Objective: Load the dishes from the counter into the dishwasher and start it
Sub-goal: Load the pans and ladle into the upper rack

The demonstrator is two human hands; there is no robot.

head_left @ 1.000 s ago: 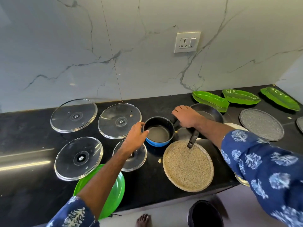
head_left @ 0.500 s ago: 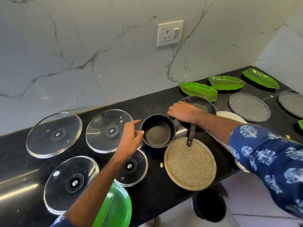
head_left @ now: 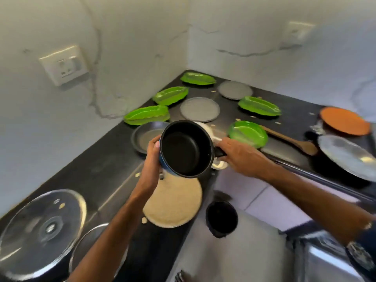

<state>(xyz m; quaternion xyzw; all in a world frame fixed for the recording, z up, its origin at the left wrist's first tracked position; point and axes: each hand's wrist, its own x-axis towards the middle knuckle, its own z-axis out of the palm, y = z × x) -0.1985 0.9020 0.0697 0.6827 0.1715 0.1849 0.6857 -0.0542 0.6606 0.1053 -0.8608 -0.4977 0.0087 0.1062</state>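
Both hands (head_left: pixel 151 159) around lifted saucepan (head_left: pixel 186 148)

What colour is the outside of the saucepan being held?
Blue outside, black inside: saucepan, head view.

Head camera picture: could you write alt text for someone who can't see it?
Two hands lift a small black-lined saucepan above a black kitchen counter: the left hand grips its blue side, the right hand its handle. Green leaf-shaped dishes, grey plates, a beige plate and glass lids lie on the counter.
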